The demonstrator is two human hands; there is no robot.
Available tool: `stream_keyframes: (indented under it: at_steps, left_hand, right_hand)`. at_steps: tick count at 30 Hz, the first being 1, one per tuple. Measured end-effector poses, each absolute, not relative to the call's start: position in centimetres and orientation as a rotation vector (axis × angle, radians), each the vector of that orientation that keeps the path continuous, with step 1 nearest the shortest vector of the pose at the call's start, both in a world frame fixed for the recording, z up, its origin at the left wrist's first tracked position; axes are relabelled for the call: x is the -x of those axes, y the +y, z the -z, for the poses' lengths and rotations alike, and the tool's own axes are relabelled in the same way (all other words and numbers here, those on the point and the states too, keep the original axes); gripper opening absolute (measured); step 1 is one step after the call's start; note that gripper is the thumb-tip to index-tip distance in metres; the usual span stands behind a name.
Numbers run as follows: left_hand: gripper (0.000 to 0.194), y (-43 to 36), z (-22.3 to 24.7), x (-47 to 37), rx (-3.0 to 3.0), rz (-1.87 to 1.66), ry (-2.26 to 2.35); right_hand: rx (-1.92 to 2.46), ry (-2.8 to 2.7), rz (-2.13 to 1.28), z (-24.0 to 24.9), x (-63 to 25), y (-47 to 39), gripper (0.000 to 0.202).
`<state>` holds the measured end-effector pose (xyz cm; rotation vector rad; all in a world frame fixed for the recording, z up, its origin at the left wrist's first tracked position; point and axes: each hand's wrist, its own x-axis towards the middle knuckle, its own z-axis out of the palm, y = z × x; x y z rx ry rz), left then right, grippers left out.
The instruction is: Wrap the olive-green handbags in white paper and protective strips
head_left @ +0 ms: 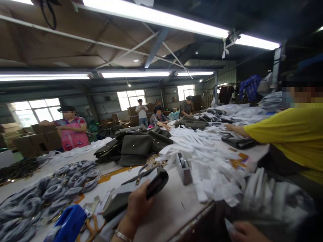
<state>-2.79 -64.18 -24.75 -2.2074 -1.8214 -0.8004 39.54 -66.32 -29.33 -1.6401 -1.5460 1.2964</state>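
Observation:
My left hand (137,205), with a bracelet at its wrist, is closed around a dark olive handbag (159,180) near the table's front edge. White wrapping or padding lies against part of the bag. At the lower right, my right hand (248,232) is partly cut off by the frame edge. It pinches a small white piece (229,225) whose material I cannot make out. Beyond the held bag stands a grey tape dispenser (183,168). To the left of my left hand are a blue tape dispenser (68,223) and an orange-handled tool (92,226).
Dark handbags (135,148) are piled mid-table, with coiled grey straps (52,190) on the left. White strips (196,144) and thin sheets (219,178) spread right of centre. A clear bag of white rolls (275,198) sits lower right. A yellow-sleeved co-worker (287,131) reaches in; others stand farther back.

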Motion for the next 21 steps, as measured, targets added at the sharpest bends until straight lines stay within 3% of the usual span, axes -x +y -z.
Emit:
stream_keyframes:
  at_steps: [8, 14, 21]
  left_hand:
    - [0.057, -66.5, 22.6, 4.5, 2.169, 0.987, -1.937]
    - [0.057, -68.1, 21.9, 4.4, 2.136, 1.076, -1.904]
    - [0.054, -68.2, 21.8, 4.4, 2.163, 1.138, -1.91]
  right_hand:
    - [0.962, -1.02, -1.902, 26.9, -33.9, -61.8, 0.044]
    - [0.721, -0.955, -2.037, 27.3, -27.3, -58.3, 0.055]
    - [0.859, -0.963, -2.154, 31.4, -20.9, -56.9, 0.023]
